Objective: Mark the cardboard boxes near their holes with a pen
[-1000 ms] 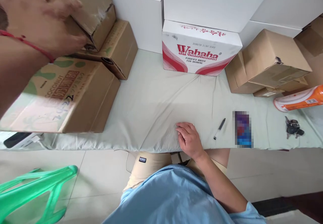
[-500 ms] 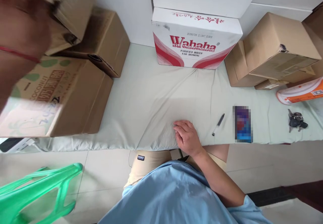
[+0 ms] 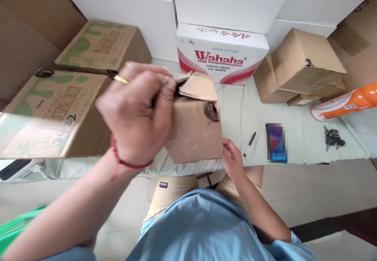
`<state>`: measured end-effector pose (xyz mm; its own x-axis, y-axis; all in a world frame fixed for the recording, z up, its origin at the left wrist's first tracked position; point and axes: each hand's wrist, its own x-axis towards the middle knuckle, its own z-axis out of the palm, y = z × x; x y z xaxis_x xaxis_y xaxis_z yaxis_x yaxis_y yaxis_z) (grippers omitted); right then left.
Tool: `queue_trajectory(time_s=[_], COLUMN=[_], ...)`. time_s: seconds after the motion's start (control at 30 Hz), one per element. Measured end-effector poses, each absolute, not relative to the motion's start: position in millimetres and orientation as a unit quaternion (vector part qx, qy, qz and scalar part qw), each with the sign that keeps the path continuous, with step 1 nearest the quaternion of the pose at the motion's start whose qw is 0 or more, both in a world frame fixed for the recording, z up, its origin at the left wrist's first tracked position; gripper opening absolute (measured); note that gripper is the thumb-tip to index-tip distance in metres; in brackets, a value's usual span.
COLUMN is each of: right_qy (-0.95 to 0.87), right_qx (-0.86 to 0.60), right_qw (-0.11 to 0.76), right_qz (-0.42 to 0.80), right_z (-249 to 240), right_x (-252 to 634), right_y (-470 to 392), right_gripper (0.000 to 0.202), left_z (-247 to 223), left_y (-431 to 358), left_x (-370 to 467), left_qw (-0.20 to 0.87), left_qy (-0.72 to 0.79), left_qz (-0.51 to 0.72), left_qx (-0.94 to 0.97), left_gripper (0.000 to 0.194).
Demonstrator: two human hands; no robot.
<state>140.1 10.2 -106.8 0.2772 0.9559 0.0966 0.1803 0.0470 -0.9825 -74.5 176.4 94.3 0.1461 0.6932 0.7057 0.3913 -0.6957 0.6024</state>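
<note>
Where flaps point(image 3: 200, 85) part, brown box point(image 3: 196, 135), dark-blotched

A white wall point(image 3: 232, 2) with straight seams stands at twelve o'clock, behind a long table point(image 3: 303, 143) draped in creased, pale green cloth. Pale tiles cover the floor point(image 3: 300, 186), with part of a green stool point(image 3: 17, 225) at eight o'clock and a dark strip point(image 3: 312, 229) at four.

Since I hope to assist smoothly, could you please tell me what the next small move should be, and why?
I would probably have the right hand steady the torn-topped brown cardboard box: the left hand grips it only near the top, while the right hand is at its lower right edge.
</note>
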Motion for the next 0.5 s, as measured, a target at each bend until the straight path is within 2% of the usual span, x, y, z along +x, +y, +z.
queue_trajectory(time_s=[0.1, 0.2, 0.27, 0.33, 0.5], right_qy=[-0.305, -0.235, -0.23, -0.251, -0.347], right_qx=[-0.592, -0.559, -0.535, -0.538, -0.623], right_qw=[0.612, 0.66, 0.685, 0.695, 0.644], right_qz=[0.427, 0.444, 0.437, 0.406, 0.277], right_z=[-89.8, -74.2, -67.6, -63.9, -54.7], right_x=[148.0, 152.0, 154.9, 159.7, 169.0], right_y=[-6.9, -20.7, -25.8, -28.3, -23.7], right_gripper=[0.033, 0.048, 0.05, 0.049, 0.054], left_z=[65.5, 24.3, -0.6, -18.5, -27.6], left_y=[149.8, 109.7, 79.7, 55.1, 39.4], left_x=[-45.4, -20.9, -12.1, -10.0, -23.1], left_qw=[0.031, 0.036, 0.087, 0.088, 0.087], left_qy=[0.342, 0.297, 0.266, 0.248, 0.22], left_qz=[0.517, 0.537, 0.486, 0.438, 0.398], left_qx=[0.784, 0.789, 0.828, 0.86, 0.886], left_gripper=[0.016, 0.008, 0.011, 0.029, 0.025])
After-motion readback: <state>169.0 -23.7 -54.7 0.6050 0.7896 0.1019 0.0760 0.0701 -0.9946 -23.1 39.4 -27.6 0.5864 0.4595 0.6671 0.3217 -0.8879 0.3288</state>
